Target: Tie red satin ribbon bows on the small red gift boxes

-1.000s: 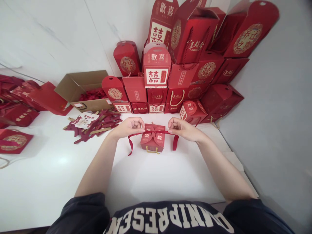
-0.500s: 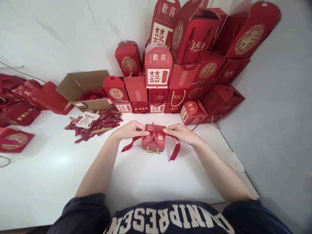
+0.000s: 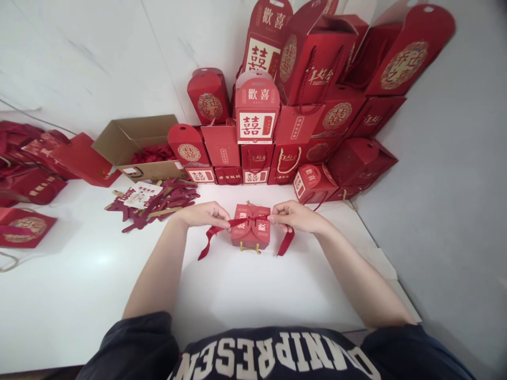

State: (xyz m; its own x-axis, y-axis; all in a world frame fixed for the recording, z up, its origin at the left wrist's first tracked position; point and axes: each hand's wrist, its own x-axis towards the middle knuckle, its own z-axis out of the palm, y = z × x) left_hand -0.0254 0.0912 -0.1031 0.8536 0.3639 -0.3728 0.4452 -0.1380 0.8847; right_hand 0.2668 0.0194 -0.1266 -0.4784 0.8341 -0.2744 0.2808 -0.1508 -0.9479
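1. From here I see the small red cardboard box with curved top flaps between the two hands, resting on the glossy white surface.
2. My left hand is closed to a pinch, thumb against fingertips, on one side of the long red fabric ribbon; a loose tail hangs below that hand.
3. My right hand pinches the opposite side, the other tail dropping beneath it. I judge this spread grip lets the pull come evenly, with the crossing near the middle of the box top.
4. The gold rope handle lies on the box's near side, below both hands, which I think leaves the top free for the ribbon. The flaps meet, so I cannot tell what is inside.
5. Beyond the left hand, the open brown cardboard carton holds crumpled dark red material, probably put there for easy reach. The pile of flat dark red pieces lies between carton and hand.
6. Beyond both hands rises the stack of printed red gift boxes, some flaps raised; their contents I cannot make out.
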